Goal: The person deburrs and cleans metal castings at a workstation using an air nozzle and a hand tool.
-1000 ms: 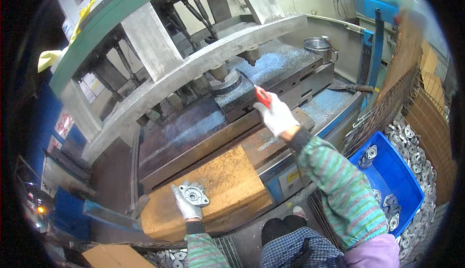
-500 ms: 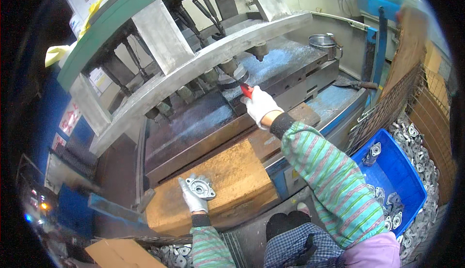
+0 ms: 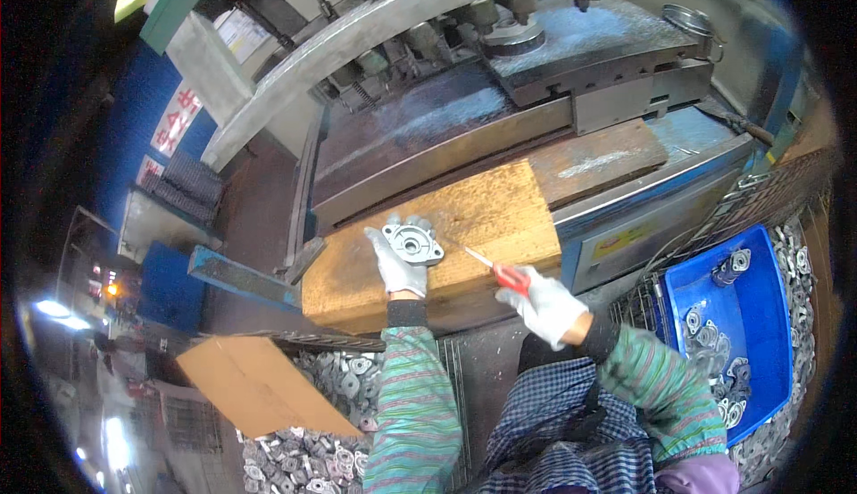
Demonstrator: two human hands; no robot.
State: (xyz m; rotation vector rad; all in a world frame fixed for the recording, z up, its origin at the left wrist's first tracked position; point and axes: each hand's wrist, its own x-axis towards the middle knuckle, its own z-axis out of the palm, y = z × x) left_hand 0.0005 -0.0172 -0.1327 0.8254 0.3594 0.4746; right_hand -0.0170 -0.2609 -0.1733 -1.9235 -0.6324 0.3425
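Note:
My left hand (image 3: 400, 260) is gloved in white and closed around a grey metal flange casting (image 3: 411, 245), with a round opening in its middle and an ear on each side. Hand and casting are over the top of a worn wooden block (image 3: 486, 213); whether they touch it I cannot tell. In my gloved right hand (image 3: 549, 307) is a red-handled tool (image 3: 511, 277) with a thin metal blade. The blade points left toward the casting, a short gap away from it. My fingers hide part of the handle.
Behind the block stands a machine with a flat metal bed (image 3: 402, 141) and several spindles under a grey beam (image 3: 357, 39). A blue bin (image 3: 777, 315) with castings is at right, among more heaped castings. A cardboard piece (image 3: 254, 382) leans over another heap (image 3: 295, 467) at lower left.
My right hand has drawn back from the machine bed, bringing the red-handled tool near the casting. The view has shifted. My left hand still holds the casting over the block.

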